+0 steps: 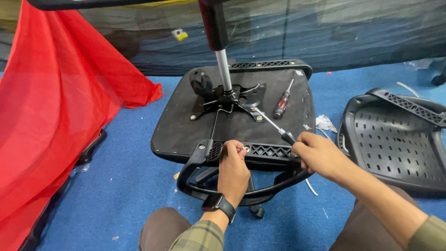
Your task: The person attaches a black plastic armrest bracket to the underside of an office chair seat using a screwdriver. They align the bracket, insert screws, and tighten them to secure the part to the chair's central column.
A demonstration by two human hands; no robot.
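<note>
An upturned black chair seat [186, 125] lies on the blue carpet, its metal mechanism plate [232, 100] and chrome gas cylinder [224, 69] pointing up. My left hand [232, 169], with a black watch on its wrist, pinches a small bolt [243, 149] at the black armrest bracket [260, 151] on the seat's near edge. My right hand [318, 155] is closed around the handle of a screwdriver [274, 124] whose shaft slants up toward the plate. A second screwdriver [282, 103] with a red and black handle rests on the seat.
Red cloth [60, 107] hangs at the left. A black perforated plastic chair shell [399, 139] lies at the right. Crumpled foil [325, 123] and small scraps sit on the carpet between the two. Dark netting [353, 32] runs across the back. My knees are at the bottom.
</note>
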